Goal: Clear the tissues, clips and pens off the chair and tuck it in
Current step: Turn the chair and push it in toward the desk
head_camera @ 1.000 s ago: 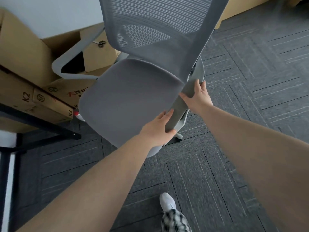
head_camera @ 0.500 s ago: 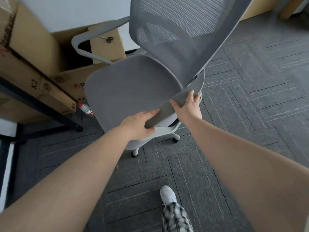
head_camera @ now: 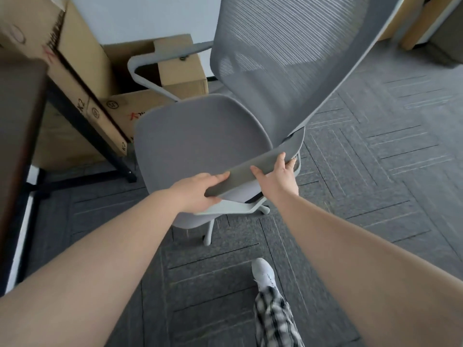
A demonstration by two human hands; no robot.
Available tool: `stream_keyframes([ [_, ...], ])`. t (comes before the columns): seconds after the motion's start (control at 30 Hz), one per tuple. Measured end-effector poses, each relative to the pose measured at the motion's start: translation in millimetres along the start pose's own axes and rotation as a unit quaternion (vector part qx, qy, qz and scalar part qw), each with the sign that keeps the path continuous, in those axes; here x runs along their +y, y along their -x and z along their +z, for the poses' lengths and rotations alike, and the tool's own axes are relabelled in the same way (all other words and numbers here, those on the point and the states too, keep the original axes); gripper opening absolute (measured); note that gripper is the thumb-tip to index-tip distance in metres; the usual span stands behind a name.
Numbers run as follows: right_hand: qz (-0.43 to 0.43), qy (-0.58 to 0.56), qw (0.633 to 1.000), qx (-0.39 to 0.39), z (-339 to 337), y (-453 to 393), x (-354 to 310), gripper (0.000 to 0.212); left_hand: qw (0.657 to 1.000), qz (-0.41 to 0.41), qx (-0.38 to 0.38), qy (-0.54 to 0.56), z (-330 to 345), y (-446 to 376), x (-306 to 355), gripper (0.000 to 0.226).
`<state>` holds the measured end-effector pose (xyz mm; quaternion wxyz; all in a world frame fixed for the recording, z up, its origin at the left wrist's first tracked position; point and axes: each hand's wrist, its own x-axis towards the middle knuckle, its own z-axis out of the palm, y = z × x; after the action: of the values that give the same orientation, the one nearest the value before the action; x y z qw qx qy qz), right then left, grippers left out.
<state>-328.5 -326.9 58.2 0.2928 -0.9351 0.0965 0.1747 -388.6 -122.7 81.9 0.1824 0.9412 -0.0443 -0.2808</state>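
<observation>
A grey office chair (head_camera: pixel 200 141) with a mesh back and a bare seat stands in front of me on the carpet. Both hands hold its near armrest (head_camera: pixel 265 161). My left hand (head_camera: pixel 198 189) grips the armrest's front end. My right hand (head_camera: pixel 278 176) grips it farther back, fingers wrapped over the top. The far armrest (head_camera: pixel 150 71) reaches toward the boxes. No tissues, clips or pens show on the seat.
Cardboard boxes (head_camera: pixel 82 71) are stacked at the left behind a black desk frame (head_camera: pixel 100 144). A dark desk edge (head_camera: pixel 17 126) fills the far left. My white shoe (head_camera: pixel 263 271) and checked trouser leg stand on the grey carpet tiles behind the chair base (head_camera: pixel 213 221).
The chair has shifted right and toward the boxes and desk, turning with my hands on its armrest. The desk edge has come into view at left. A bottle seen on the floor is now hidden.
</observation>
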Motion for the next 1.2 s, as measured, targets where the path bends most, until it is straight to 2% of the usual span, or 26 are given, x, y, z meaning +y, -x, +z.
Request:
stream_keyframes([
  [0.23, -0.024, 0.015, 0.999, -0.030, 10, 60, 29, 0.095, 1.000, -0.004, -0.006, 0.007, 36, 57, -2, 0.064],
  [0.43, -0.020, 0.013, 0.999, -0.046, -5, 79, 61, 0.113, 0.999, -0.033, 0.002, 0.011, 59, 97, 6, 0.062],
  [0.5, -0.014, 0.000, 0.998, -0.058, -13, 74, 64, 0.118, 0.999, -0.041, 0.031, 0.011, 68, 105, 10, 0.059],
  [0.57, -0.011, -0.025, 0.998, -0.058, -19, 66, 62, 0.122, 0.995, -0.038, 0.094, -0.010, 76, 107, 20, 0.057],
  [0.67, -0.016, -0.067, 0.996, -0.053, -16, 65, 62, 0.126, 0.987, -0.035, 0.136, -0.082, 95, 106, 33, 0.056],
  [0.8, -0.021, -0.073, 0.996, -0.054, -12, 73, 60, 0.124, 0.978, -0.042, 0.143, -0.149, 100, 112, 31, 0.053],
  [0.93, -0.034, -0.056, 0.997, -0.047, -5, 86, 61, 0.123, 0.985, -0.027, 0.119, -0.119, 91, 118, 21, 0.052],
  [1.2, -0.020, -0.048, 0.997, -0.048, 17, 122, 61, 0.123, 0.988, -0.019, 0.116, -0.099, 97, 153, 5, 0.052],
])
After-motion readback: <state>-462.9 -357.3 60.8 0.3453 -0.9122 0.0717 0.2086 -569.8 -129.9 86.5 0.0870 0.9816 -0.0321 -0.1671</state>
